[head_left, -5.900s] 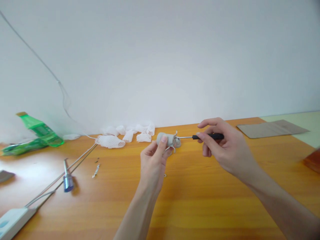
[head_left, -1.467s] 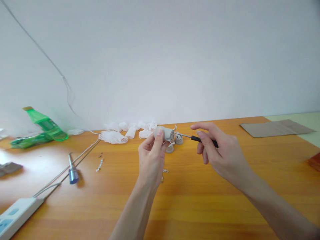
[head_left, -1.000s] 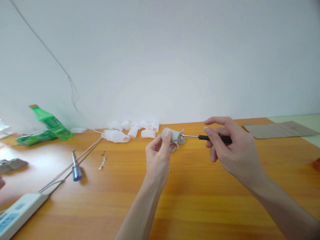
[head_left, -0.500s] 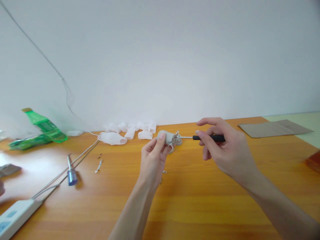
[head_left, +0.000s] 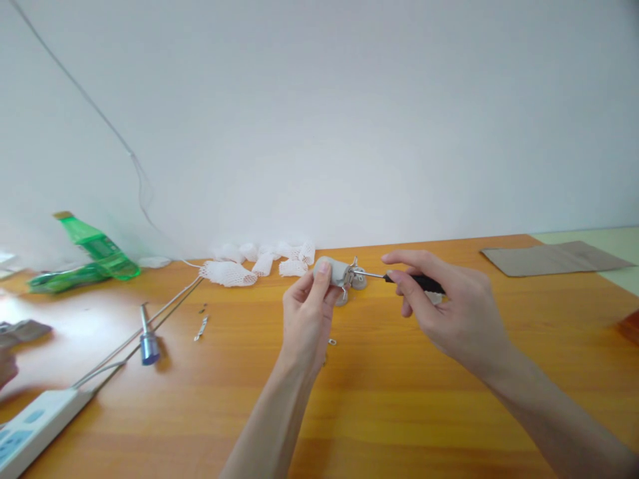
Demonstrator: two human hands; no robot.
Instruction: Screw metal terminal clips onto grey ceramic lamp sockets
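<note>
My left hand [head_left: 310,307] is closed around a light grey rounded part [head_left: 331,271] with metal tabs at its right end, its thumb lying on top. I cannot make out what kind of device it is. My right hand [head_left: 444,293] grips a screwdriver [head_left: 425,284] with a black handle, thumb underneath and index finger stretched out above. The screwdriver's thin shaft points left, and its tip meets the metal tabs; the exact contact is too small to see. Below my left hand, a small metal piece [head_left: 332,342] lies on the table.
On the wooden table [head_left: 409,412], a blue-handled screwdriver [head_left: 149,346] lies by cables and a white power strip [head_left: 42,426]. White foam netting [head_left: 229,273] and green bottles [head_left: 107,251] are along the wall. Cardboard [head_left: 559,258] lies right. Another person's hand [head_left: 6,367] shows far left.
The black screwdriver has tilted, its handle end now lower, and my right index finger has moved slightly left. The whole view has shifted slightly. My left hand keeps its hold.
</note>
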